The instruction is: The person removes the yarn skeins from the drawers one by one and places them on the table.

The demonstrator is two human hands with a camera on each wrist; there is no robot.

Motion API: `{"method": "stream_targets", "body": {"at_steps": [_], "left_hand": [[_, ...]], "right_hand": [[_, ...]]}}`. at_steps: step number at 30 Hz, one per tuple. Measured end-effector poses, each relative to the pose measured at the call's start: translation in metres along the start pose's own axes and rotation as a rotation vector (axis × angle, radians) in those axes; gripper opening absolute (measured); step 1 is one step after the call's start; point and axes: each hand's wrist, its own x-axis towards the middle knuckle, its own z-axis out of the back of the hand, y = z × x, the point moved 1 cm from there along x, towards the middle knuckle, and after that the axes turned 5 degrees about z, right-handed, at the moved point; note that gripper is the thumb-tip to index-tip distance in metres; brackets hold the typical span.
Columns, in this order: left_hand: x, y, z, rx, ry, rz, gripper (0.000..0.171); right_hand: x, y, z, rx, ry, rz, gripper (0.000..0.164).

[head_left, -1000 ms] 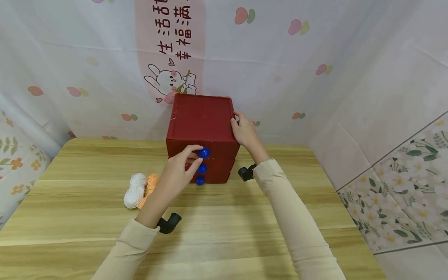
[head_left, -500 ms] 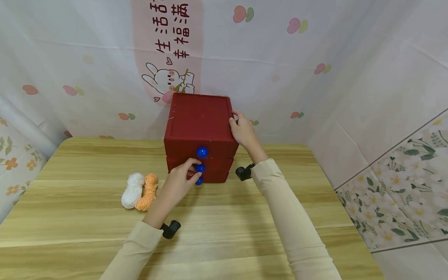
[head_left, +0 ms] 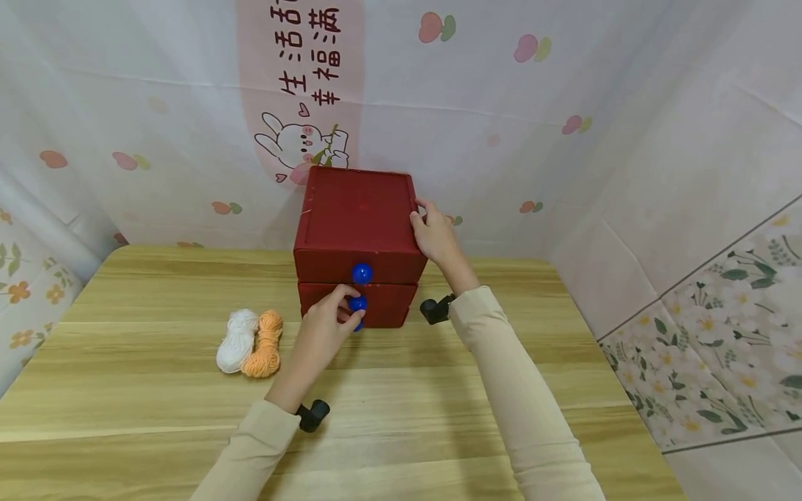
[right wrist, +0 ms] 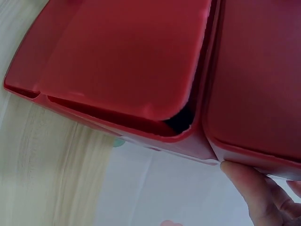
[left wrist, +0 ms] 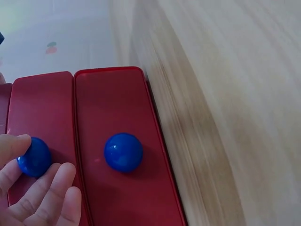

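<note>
A red drawer box [head_left: 360, 209] stands against the back cloth, with three blue round knobs down its front. My left hand [head_left: 322, 323] pinches the middle knob [head_left: 358, 304] between thumb and fingers. Below it in the head view is the bottom knob [left wrist: 123, 152], which my hand does not touch in the left wrist view. The top knob [head_left: 362, 273] is free. My right hand [head_left: 436, 236] rests against the box's upper right side. In the right wrist view the middle drawer [right wrist: 127, 56] stands slightly out, with a dark gap at its corner.
White yarn [head_left: 238, 341] and orange yarn [head_left: 266, 346] lie side by side on the wooden table [head_left: 388, 431], left of the box. Black wrist mounts stick out at the left wrist [head_left: 313, 415] and right wrist [head_left: 436, 309]. Patterned cloth hangs behind and at the sides.
My left hand has gone from the top knob down to the middle knob and now pinches it. That knob has come slightly toward me. My right hand keeps its place.
</note>
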Motion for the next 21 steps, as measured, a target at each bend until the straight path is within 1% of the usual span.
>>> {"method": "stream_targets", "body": {"at_steps": [2,7,9,17,21], "left_hand": [[-0.003,0.0,-0.001,0.001,-0.013,0.011,0.025],[-0.013,-0.001,-0.003,0.001,-0.039,0.001,0.025],[-0.016,-0.001,-0.003,0.001,-0.046,-0.005,0.025],[-0.03,-0.006,-0.003,-0.01,-0.067,0.011,0.023],[-0.037,-0.006,-0.004,-0.012,-0.087,-0.005,0.022]], "right_hand": [[0.0,-0.001,-0.001,0.002,-0.001,0.0,0.047],[0.0,-0.001,0.0,0.014,-0.006,-0.001,0.047],[0.0,-0.001,0.0,0.015,-0.005,-0.001,0.047],[-0.001,-0.001,0.0,0.023,0.008,-0.014,0.048],[-0.001,0.0,-0.001,0.025,0.004,-0.007,0.048]]}}
